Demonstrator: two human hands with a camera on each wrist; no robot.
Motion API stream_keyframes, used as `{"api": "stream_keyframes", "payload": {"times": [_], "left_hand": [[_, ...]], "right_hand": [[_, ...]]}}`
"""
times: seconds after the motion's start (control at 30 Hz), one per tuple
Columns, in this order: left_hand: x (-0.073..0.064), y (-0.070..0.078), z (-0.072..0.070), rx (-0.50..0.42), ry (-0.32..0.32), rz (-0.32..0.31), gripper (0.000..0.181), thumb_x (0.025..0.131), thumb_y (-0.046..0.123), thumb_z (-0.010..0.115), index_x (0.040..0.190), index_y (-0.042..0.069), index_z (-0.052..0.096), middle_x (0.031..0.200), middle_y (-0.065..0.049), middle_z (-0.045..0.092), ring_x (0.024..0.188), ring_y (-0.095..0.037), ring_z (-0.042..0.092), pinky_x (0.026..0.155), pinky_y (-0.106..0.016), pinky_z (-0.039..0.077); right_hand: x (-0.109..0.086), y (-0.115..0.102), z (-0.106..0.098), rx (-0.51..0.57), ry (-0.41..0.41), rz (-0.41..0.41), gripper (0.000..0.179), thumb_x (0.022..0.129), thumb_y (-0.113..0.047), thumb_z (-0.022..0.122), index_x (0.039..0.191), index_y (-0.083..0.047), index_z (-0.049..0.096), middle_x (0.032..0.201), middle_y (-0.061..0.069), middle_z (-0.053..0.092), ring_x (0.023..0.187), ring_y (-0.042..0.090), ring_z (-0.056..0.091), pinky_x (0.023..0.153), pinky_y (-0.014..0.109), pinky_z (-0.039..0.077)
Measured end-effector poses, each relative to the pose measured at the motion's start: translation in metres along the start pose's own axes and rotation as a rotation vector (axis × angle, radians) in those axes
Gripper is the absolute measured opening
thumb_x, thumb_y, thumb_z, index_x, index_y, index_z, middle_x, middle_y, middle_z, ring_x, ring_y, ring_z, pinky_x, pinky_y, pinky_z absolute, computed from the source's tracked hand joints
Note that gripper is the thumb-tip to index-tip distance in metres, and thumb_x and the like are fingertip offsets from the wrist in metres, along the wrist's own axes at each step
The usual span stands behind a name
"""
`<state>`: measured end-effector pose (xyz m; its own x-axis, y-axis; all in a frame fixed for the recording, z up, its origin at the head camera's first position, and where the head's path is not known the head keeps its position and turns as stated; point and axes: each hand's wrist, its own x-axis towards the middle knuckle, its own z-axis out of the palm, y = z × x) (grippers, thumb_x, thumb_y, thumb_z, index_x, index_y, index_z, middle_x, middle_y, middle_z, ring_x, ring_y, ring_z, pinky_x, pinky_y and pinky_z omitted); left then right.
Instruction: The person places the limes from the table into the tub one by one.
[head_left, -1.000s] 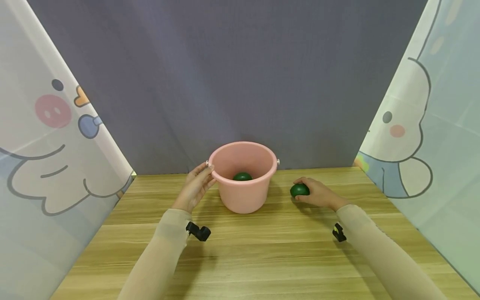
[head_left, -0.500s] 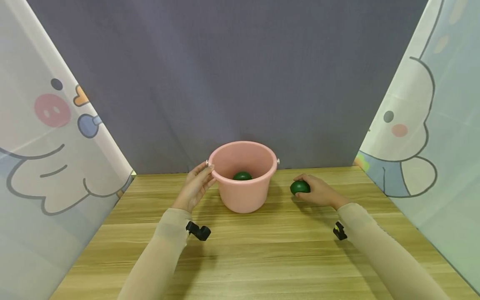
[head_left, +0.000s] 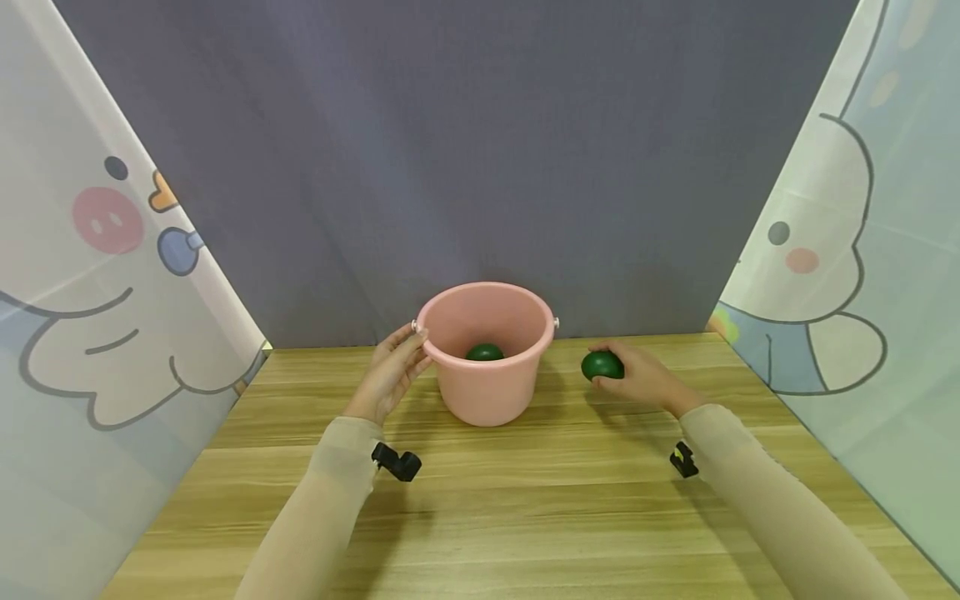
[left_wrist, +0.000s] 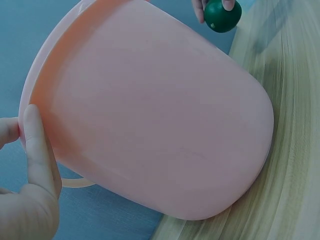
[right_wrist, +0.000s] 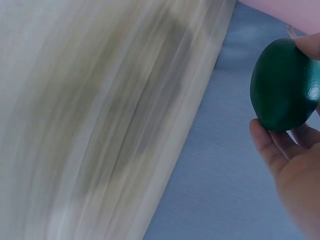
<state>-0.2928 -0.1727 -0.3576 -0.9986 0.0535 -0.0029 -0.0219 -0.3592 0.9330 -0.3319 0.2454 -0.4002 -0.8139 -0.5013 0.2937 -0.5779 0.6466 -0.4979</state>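
A pink bucket stands upright on the wooden table in the head view. My left hand pinches its rim at the left side, and the left wrist view has the fingers against the bucket's outer wall. Inside the bucket lies a dark green rounded object, partly hidden by the front rim. To the right of the bucket, my right hand grips a glossy dark green egg-shaped object, much like an avocado, between thumb and fingers. It is held above the tabletop, apart from the bucket.
The wooden table ends at a dark grey curtain close behind the bucket. Printed cartoon sheets hang at the left and right. Each sleeve carries a small black mount at the wrist.
My right hand has risen slightly with the green egg-shaped object, lifting it off the table. My left hand and the bucket have stayed in place.
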Motion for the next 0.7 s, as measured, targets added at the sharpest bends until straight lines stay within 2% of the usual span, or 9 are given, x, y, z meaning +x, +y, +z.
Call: {"api": "stream_keyframes", "payload": {"times": [0.17,0.5,0.7], "left_hand": [[0.000,0.000,0.000,-0.004,0.000,0.003,0.075,0.101,0.018,0.064,0.159,0.005,0.018,0.141,-0.020,0.041,0.091,-0.009,0.061,0.085,-0.015,0.056],[0.000,0.000,-0.001,0.005,-0.002,0.008,0.076,0.101,0.019,0.064,0.159,0.004,0.017,0.142,-0.021,0.040,0.091,-0.008,0.061,0.086,-0.015,0.056],[-0.001,0.001,-0.001,0.010,0.005,0.001,0.077,0.101,0.019,0.064,0.159,0.005,0.016,0.143,-0.021,0.039,0.091,-0.008,0.061,0.086,-0.015,0.056]], "right_hand": [[0.001,-0.005,-0.004,-0.001,0.012,0.020,0.054,0.094,-0.024,0.073,0.140,-0.006,0.051,0.126,0.018,0.059,0.099,0.028,0.062,0.080,0.044,0.058],[0.003,-0.014,-0.011,-0.014,0.035,0.000,0.053,0.094,-0.024,0.073,0.139,-0.005,0.053,0.121,0.018,0.056,0.094,0.027,0.059,0.076,0.042,0.057],[0.003,-0.019,-0.015,-0.013,0.055,-0.016,0.052,0.093,-0.020,0.074,0.139,-0.005,0.053,0.125,0.020,0.056,0.099,0.031,0.059,0.079,0.047,0.058]]}}
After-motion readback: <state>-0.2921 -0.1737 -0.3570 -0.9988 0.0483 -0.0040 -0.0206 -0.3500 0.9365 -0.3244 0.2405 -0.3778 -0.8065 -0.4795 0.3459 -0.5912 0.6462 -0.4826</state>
